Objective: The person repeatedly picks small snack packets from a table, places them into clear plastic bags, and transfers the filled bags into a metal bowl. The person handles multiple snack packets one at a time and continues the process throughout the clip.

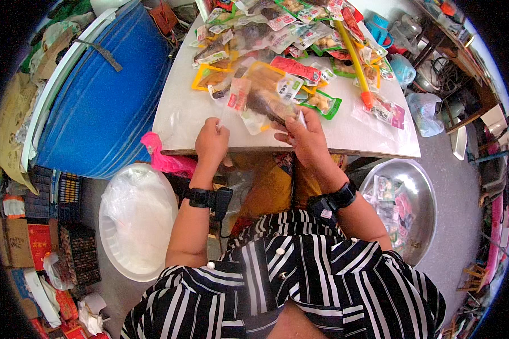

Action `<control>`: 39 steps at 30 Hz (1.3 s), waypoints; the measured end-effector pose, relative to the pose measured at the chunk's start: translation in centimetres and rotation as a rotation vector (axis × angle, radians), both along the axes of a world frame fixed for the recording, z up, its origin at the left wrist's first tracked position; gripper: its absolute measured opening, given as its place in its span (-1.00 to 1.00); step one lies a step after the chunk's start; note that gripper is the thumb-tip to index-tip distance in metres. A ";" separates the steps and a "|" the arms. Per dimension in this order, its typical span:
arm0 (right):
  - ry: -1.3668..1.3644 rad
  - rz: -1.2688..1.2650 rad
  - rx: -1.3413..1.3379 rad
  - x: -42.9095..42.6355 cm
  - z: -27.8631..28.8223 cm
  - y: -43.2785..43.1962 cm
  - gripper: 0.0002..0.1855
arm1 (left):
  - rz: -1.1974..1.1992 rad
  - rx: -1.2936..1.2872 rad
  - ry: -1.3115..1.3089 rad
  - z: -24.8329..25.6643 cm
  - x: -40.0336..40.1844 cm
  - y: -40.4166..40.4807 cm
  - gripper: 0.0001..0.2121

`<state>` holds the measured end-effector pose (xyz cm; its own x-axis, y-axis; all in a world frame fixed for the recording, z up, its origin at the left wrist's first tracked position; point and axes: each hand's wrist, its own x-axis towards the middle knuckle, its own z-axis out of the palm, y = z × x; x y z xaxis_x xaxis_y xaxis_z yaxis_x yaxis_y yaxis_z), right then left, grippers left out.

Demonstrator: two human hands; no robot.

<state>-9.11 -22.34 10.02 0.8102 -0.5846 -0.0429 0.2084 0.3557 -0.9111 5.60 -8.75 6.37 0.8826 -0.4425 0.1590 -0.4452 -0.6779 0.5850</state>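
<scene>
My right hand [307, 133] grips a fanned bunch of sealed snack packets [273, 101] above the near part of the white table [182, 127]. Some packets have clear fronts with brown food inside, and one shows a red and white label. To the left, my left hand [212, 142] is closed in a pinch, and thin clear plastic film [231, 120] seems to run from its fingertips towards the bunch. The film's outline is hard to make out. Just beyond the bunch lie a red packet [297, 70] and a green-edged packet [322, 104].
A heap of packets [280, 34] covers the far table, with a yellow stick [352, 59] across it. A blue barrel [110, 93] stands left. Below are a white tub [140, 254] holding clear plastic bags and a metal basin [426, 220] with packets. Pink plastic [165, 156] hangs beside the table edge.
</scene>
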 end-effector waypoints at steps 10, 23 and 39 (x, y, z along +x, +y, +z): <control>0.119 0.101 0.106 -0.2 -1.8 0.5 -0.64 | 0.004 -0.092 0.022 -0.5 0.1 -0.2 -0.73; 0.257 0.242 -0.158 1.1 -1.4 0.9 -0.77 | -0.135 -0.150 -0.105 -0.9 -0.8 0.8 -0.79; 0.462 0.487 -0.375 5.1 -1.1 1.4 -0.72 | -0.307 -0.077 -0.391 0.1 -0.7 1.7 -0.84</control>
<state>-3.99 -20.91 8.92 0.9279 -0.2082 -0.3093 -0.3241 -0.0400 -0.9452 4.85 -7.09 6.51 0.5812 -0.6466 0.4940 -0.8133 -0.4428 0.3773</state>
